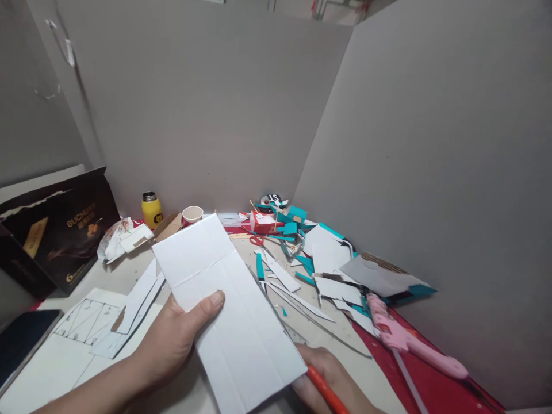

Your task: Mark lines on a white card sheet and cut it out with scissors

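A folded piece of white cardboard is raised above the table, with creases running across and along it. My left hand grips its left edge, the thumb lying on top and the fingers hidden underneath. At the lower right corner of the cardboard is my right hand, closed round a red-orange pen-shaped tool. The tool's tip is hidden, and its exact kind cannot be made out. Part of the right hand's fingers lies behind the cardboard.
White and teal cardboard scraps lie at the right, near red scissors and a pink glue gun. A yellow bottle, a paper cup and a black box stand behind. A marked paper and phone lie left.
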Action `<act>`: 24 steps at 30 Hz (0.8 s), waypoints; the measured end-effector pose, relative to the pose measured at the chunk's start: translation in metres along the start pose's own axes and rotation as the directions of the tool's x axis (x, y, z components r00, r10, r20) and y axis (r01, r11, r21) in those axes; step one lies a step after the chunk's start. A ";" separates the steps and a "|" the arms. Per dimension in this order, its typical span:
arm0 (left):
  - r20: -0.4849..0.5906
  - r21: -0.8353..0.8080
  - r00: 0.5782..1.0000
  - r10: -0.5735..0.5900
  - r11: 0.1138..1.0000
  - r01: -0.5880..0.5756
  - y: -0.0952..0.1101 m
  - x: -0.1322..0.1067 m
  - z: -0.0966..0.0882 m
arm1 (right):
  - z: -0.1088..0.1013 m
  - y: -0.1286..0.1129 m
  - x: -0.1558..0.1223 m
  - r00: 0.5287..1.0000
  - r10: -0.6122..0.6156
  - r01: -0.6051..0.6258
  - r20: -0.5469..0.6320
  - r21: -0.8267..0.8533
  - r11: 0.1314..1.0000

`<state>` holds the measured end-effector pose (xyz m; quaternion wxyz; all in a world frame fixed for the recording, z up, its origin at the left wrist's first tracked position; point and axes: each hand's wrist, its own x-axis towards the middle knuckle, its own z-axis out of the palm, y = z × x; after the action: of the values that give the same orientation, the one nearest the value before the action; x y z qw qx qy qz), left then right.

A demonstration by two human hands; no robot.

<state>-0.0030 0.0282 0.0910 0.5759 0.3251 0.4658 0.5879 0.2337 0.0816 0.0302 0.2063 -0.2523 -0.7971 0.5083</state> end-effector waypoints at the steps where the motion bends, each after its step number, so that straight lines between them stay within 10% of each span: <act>1: 0.004 -0.004 1.000 -0.001 1.000 0.001 -0.001 0.000 0.000 | 0.000 0.001 0.000 1.000 0.003 -0.003 -0.004 -0.004 1.000; 24: 0.048 0.023 0.999 -0.013 1.000 0.012 0.004 -0.008 0.004 | 0.001 0.007 0.001 0.995 -0.027 0.024 -0.100 -0.032 0.999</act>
<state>0.0001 0.0217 0.0975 0.5871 0.3427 0.4604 0.5709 0.2340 0.0836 0.0237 0.2486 -0.2703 -0.7967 0.4800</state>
